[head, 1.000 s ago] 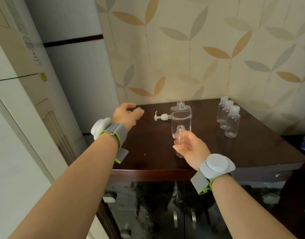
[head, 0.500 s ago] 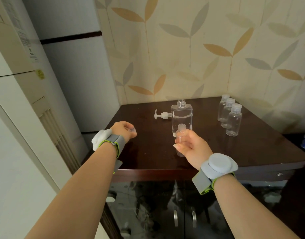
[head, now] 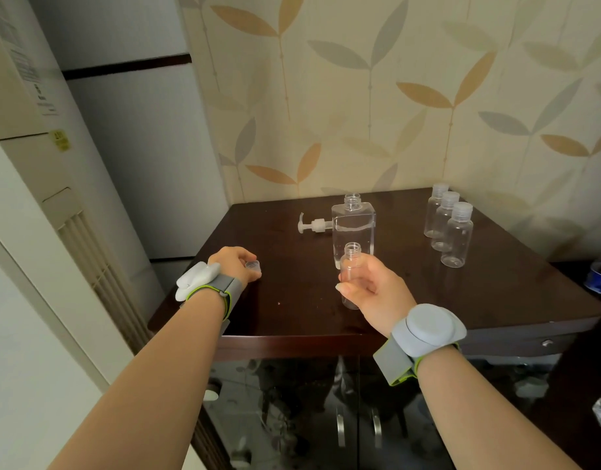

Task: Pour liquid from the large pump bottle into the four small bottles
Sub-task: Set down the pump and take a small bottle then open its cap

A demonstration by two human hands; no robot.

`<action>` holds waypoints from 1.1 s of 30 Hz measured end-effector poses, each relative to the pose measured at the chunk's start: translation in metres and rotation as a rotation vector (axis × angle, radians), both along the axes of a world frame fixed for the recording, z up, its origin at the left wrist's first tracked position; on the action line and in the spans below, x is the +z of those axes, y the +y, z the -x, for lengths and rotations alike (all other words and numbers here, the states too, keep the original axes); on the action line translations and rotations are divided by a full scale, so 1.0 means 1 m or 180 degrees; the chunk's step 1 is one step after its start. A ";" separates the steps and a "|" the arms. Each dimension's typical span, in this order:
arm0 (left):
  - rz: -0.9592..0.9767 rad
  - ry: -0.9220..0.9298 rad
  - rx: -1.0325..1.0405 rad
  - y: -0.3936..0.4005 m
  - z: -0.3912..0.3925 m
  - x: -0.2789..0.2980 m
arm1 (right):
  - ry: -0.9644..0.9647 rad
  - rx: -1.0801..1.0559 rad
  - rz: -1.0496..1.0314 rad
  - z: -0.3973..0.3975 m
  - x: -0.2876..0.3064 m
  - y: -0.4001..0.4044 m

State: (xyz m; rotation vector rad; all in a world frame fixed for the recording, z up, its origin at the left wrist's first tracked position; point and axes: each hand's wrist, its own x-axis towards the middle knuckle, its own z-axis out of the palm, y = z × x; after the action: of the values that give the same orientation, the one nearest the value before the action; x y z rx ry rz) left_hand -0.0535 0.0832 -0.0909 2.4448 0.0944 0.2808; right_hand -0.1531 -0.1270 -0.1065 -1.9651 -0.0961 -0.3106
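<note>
While the large pump bottle (head: 353, 232) stands upright and uncapped near the middle of the dark wooden cabinet top (head: 462, 300), an open small bottle (head: 351, 273) is held upright in front of it by the right hand (head: 373, 290), fingers and thumb curled round its body; its base looks to be just above the wood, though contact can't be told. The pump head (head: 313, 225) is laid on its side just left of the lg bottle, nozzle pointing left. A small clear cap (head: 252, 265) is pinched at the fingertips of the left hand (head: 233, 264), which is curled low over the cabinet's left side, approx. level w/ the right hand. Three capped small bottles (head: 449, 228) are lined up close together at the back right, well apart from both hands. Clear liquid is seen in the lg bottle; the level in the small ones can't be judged. Grey wrist bands w/ round pods are worn on both forearms. Glass doors w/ metal handles are seen below the top.
</note>
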 end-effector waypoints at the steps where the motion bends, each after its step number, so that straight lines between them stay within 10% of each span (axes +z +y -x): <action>1: 0.0006 -0.0007 -0.0001 0.001 0.000 0.000 | -0.0003 0.0009 0.0006 0.000 0.000 0.000; 19: 0.0042 -0.0737 -0.0464 -0.039 0.029 0.032 | -0.0083 -0.0019 -0.0186 -0.003 -0.004 0.000; 24: 0.0372 0.0092 -0.1664 -0.078 0.065 0.045 | -0.0224 -0.0183 -0.0203 -0.002 -0.003 0.005; 33: 0.0924 0.0458 -0.1689 -0.088 0.072 0.028 | -0.0355 -0.0213 -0.0137 0.002 -0.004 0.007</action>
State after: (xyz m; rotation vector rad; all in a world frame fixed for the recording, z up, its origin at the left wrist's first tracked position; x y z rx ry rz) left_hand -0.1257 -0.0052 -0.0630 2.1035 -0.4181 -0.1368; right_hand -0.1551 -0.1195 -0.1102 -1.9106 -0.0949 -0.4627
